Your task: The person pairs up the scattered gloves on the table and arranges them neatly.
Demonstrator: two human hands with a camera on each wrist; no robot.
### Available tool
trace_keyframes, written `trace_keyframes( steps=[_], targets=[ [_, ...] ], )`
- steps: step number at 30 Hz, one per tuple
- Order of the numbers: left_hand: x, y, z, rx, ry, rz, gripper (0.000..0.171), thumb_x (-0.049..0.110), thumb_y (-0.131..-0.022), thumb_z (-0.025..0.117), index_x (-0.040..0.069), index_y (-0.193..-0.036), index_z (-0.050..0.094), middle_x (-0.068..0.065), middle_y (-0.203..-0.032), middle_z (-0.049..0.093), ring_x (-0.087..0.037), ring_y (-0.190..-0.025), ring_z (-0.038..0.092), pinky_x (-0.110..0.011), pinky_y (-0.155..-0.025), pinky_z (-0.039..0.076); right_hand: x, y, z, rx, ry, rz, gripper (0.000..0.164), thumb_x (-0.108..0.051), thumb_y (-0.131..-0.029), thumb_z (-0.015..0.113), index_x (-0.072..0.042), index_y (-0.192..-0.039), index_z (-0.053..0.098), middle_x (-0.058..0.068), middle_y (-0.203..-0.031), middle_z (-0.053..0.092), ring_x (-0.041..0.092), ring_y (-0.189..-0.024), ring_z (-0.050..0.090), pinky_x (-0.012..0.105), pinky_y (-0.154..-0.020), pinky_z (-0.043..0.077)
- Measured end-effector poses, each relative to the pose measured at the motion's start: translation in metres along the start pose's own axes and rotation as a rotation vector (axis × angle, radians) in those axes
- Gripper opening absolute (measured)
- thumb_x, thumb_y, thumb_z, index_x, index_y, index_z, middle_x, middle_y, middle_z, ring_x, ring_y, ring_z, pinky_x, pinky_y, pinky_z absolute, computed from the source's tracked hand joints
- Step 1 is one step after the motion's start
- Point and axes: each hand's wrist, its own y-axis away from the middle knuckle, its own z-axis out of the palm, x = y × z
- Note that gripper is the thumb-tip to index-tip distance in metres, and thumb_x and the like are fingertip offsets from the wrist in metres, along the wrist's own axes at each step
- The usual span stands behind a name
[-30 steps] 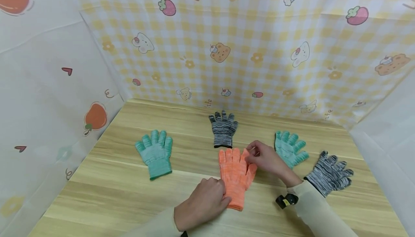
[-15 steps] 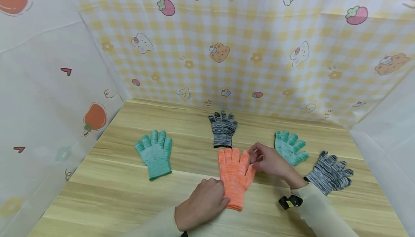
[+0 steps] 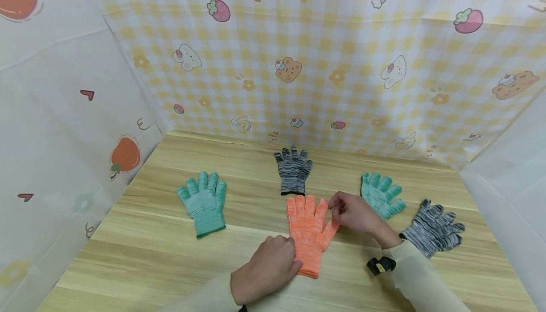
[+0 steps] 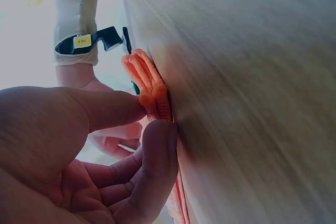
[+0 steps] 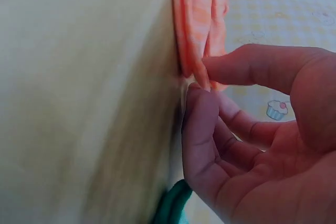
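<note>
An orange knit glove lies flat on the wooden table, fingers pointing away from me. At its left edge near the cuff, my left hand pinches the fabric between thumb and index finger. The left wrist view shows layered folds of the orange glove at those fingertips. On the other side, my right hand pinches the tip of the glove's thumb, which sticks out to the right. Close up in the right wrist view, thumb and index finger meet at the orange tip, just above the table.
A grey-black glove lies behind the orange one. One green glove is at the left; another green glove and a grey-black glove lie right, near my right forearm. A checkered cloth hangs behind the table.
My right hand has shifted slightly right and toward me, from the orange glove's outer finger to its thumb. The glove's thumb now stands out farther. My left hand has stayed at the cuff.
</note>
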Motion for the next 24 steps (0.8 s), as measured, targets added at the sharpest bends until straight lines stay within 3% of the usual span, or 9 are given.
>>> trace_keyframes(
  steps=[3,10,17,24],
  targets=[
    [0.000,0.000,0.000,0.001,-0.005,0.003,0.029,0.032,-0.087,0.073,0.013,-0.070,0.060,0.005,-0.061,0.050,-0.005,-0.051,0.050,-0.021,-0.043,0.040,-0.001,-0.003,-0.002,0.022,0.005,0.021,0.022,-0.001,-0.085,0.060,-0.009,-0.105,0.064,0.002,-0.076,0.058,0.015,-0.056,0.044,0.030,-0.054,0.039],
    [0.000,0.001,0.000,0.005,-0.014,0.010,0.030,0.032,-0.087,0.073,0.014,-0.068,0.059,0.005,-0.060,0.049,-0.005,-0.050,0.049,-0.021,-0.042,0.039,-0.006,-0.013,-0.001,0.025,0.016,-0.001,0.021,-0.013,-0.093,0.062,-0.014,-0.114,0.066,0.001,-0.085,0.064,0.016,-0.066,0.058,0.034,-0.058,0.048],
    [0.001,0.001,0.001,0.017,-0.014,0.014,0.030,0.031,-0.086,0.073,0.014,-0.067,0.058,0.005,-0.060,0.048,-0.006,-0.050,0.047,-0.021,-0.042,0.038,-0.004,-0.019,0.003,0.043,0.013,0.011,0.005,-0.020,-0.097,0.063,-0.016,-0.100,0.063,0.002,-0.081,0.064,0.019,-0.060,0.055,0.035,-0.054,0.046],
    [0.000,0.001,0.000,0.013,-0.035,0.016,0.029,0.032,-0.086,0.073,0.013,-0.069,0.059,0.005,-0.061,0.050,-0.007,-0.051,0.050,-0.022,-0.043,0.039,-0.005,-0.022,0.003,0.048,0.041,0.023,0.006,-0.017,-0.094,0.067,-0.014,-0.094,0.061,0.001,-0.077,0.059,0.018,-0.059,0.052,0.034,-0.053,0.044]
  ],
)
